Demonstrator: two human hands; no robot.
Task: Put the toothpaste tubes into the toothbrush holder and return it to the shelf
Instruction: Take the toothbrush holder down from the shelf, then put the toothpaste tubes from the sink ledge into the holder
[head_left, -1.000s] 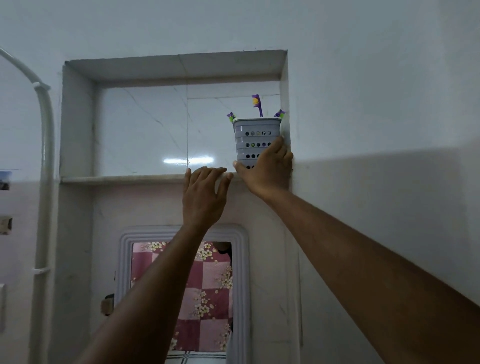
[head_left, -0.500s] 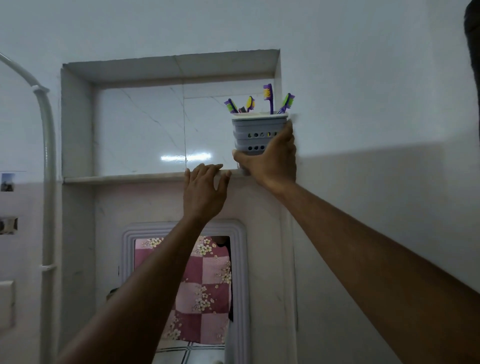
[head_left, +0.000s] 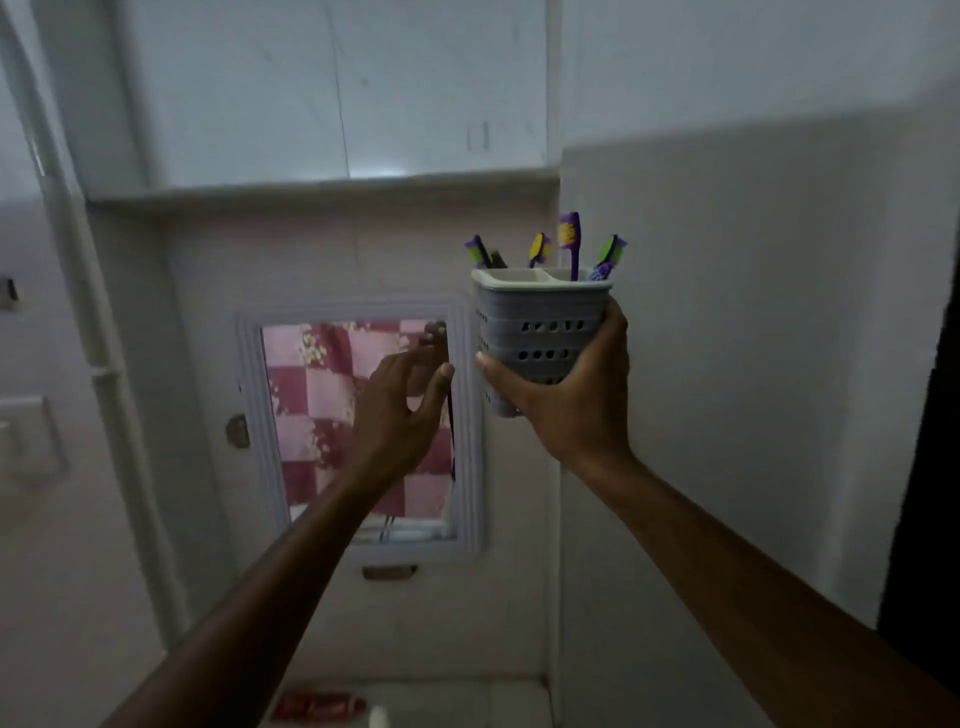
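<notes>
the right hand (head_left: 566, 400) holds the toothbrush holder (head_left: 540, 332) upright below the shelf (head_left: 322, 189), fingers (head_left: 615, 332) wrapped round its base so it likely stays level for loading; the left hand (head_left: 400, 410) hovers beside the holder, fingers loosely spread, empty.

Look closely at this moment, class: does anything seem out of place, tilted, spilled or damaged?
Nothing is spilled or broken. The toothbrush holder is off the shelf, upright in the right hand, brushes inside. A red toothpaste tube lies on the ledge below, not in the holder. The left hand is empty.
</notes>
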